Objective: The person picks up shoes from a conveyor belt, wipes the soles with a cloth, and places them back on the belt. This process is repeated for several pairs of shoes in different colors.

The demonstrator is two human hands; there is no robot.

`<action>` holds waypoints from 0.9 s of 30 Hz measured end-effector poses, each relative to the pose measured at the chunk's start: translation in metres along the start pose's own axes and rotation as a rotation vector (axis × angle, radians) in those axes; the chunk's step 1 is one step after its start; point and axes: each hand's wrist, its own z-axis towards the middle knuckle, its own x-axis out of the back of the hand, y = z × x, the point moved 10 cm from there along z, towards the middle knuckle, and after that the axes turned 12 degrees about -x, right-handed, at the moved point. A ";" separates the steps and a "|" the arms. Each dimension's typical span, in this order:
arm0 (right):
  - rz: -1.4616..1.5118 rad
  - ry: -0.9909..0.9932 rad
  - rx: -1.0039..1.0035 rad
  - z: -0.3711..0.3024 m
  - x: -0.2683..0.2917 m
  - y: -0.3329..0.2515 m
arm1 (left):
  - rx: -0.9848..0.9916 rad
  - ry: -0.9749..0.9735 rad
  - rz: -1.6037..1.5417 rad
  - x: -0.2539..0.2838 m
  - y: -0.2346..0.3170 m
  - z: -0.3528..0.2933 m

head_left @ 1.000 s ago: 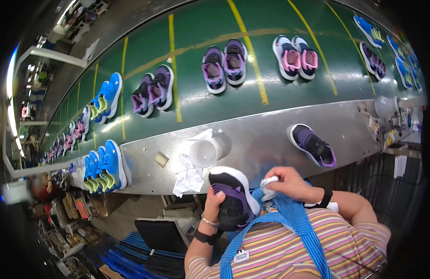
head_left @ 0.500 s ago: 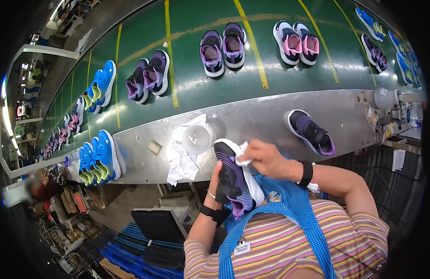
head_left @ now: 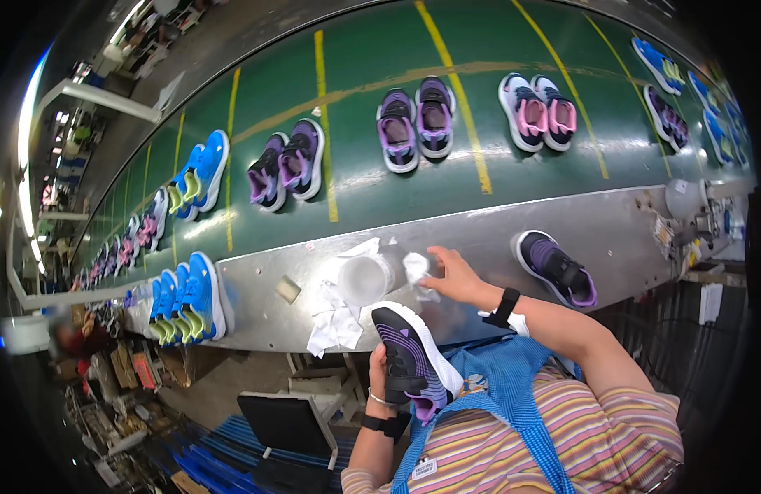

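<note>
I take the round tub (head_left: 364, 281) as my landmark. The dark purple-striped shoe (head_left: 407, 362) is on my side of it, a little to the right, held up in front of my apron (head_left: 512, 362). Its long axis runs on a slant: the toe points up and left toward the tub, the heel comes back down toward me, and the white sole edge faces right. My left hand (head_left: 380, 375) is clamped on the shoe's left side, so it is the nearer hand to it.

My right hand (head_left: 453, 276) is apart from the left and from the shoe, just to the right of the tub, with the white cloth (head_left: 416, 268) bunched between thumb and fingers. Whether the cloth touches the tub's side, I cannot tell. It sits beyond the toe, so toe and cloth are near each other with a gap between.

Half a second ago I have that cloth against the shoe's front edge; now it is off the shoe and over beside the tub. My left hand keeps its hold, toe pointing much the same way. The other purple shoe (head_left: 557, 267) stays lying on the metal bench (head_left: 471, 235), well to the right of the tub.
</note>
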 end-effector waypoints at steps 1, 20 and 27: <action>-0.251 0.117 0.181 -0.018 0.013 -0.026 | 0.017 -0.005 -0.001 0.005 -0.003 -0.003; -0.398 0.048 -0.119 -0.111 0.232 0.065 | 0.106 -0.389 0.376 -0.119 -0.078 0.084; 0.154 0.058 0.102 -0.139 0.199 0.042 | -0.013 -0.449 0.562 -0.142 -0.088 0.075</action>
